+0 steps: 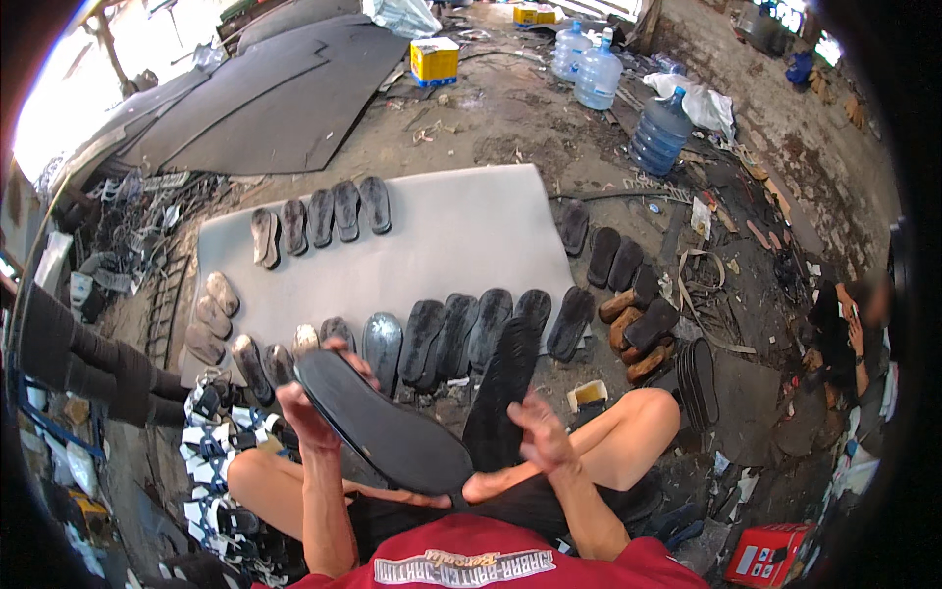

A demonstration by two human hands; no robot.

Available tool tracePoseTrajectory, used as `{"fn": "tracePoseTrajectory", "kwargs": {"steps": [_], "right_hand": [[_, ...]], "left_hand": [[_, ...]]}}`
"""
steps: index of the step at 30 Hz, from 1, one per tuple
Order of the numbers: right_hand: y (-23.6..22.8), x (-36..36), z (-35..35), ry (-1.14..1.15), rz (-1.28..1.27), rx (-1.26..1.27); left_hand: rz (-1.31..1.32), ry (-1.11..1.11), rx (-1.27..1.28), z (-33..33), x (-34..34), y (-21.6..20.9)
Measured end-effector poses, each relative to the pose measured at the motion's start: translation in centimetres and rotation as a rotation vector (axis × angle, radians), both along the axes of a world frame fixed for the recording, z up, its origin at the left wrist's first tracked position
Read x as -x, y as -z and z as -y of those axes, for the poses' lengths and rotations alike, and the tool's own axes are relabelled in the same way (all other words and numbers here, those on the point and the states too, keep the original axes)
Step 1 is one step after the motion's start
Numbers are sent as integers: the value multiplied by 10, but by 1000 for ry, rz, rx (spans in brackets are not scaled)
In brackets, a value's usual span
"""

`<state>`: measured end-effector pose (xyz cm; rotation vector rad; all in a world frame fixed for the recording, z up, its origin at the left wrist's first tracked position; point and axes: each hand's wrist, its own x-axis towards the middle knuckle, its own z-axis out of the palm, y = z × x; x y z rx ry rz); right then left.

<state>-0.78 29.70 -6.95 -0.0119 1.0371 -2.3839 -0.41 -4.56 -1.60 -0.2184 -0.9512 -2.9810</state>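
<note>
My left hand (316,417) grips a dark shoe sole (388,422) by its far left end, with fingers curled over the edge. The sole lies slanted above my lap, its smooth dark face showing. Beside it, a black sole piece with a rough, ridged surface (498,398) stands tilted over my shins. My right hand (542,432) has its fingertips closed at that piece's right edge; part of the grip is blurred. Just beyond, a row of dark shoe lasts or soles (458,334) lines the near edge of a grey sheet (392,265).
More sole shapes (345,211) lie on the sheet's far part. Brown and black ones (643,334) are piled to the right. White-and-black sandals (211,491) crowd my left. Farther off are water jugs (660,133), a yellow-blue box (434,63) and dark sheets (265,98). Another person (852,334) is at right.
</note>
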Motion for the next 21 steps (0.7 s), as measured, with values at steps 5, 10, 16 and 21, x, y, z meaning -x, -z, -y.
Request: {"fn": "tracePoseTrajectory", "kwargs": {"steps": [5,10,16,21], "right_hand": [[18,26,-29,268,71,176],[8,44,-5,1,118,642],[-35,13,53,-39,126,410],[-75,-5,71,14,-296,-123]], "left_hand": [[20,-223,-326,-2,1,-1],[-14,-147,-344,-30,9,-13],[8,-86,-529,-55,0,11],[79,-228,-426,-56,-19,6]]}}
